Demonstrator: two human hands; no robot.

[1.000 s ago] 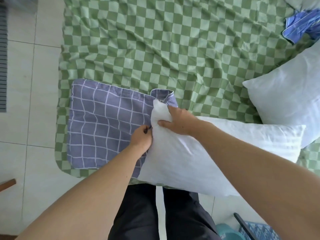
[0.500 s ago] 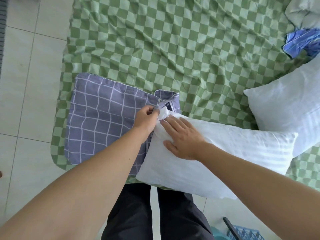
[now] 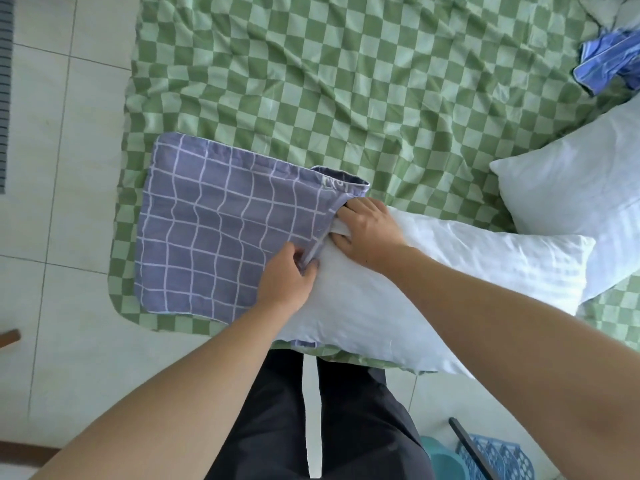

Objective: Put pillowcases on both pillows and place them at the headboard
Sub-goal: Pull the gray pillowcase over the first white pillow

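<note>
Left hand (image 3: 287,278) pinching hem of purple grid pillowcase (image 3: 221,237), flat on green checked sheet (image 3: 346,81) near bed edge. Right hand (image 3: 367,230) clamped on corner of white pillow (image 3: 467,268), fingertips tucked inside case opening. Second bare pillow (image 3: 581,188) at right, touching the first.

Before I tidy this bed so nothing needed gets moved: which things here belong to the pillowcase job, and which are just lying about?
Belongs to the job:
purple grid pillowcase
white pillow being pushed in
second bare pillow
crumpled blue cloth, maybe the second pillowcase; cannot tell

Just lying about:
blue plastic basket
teal stool
</note>
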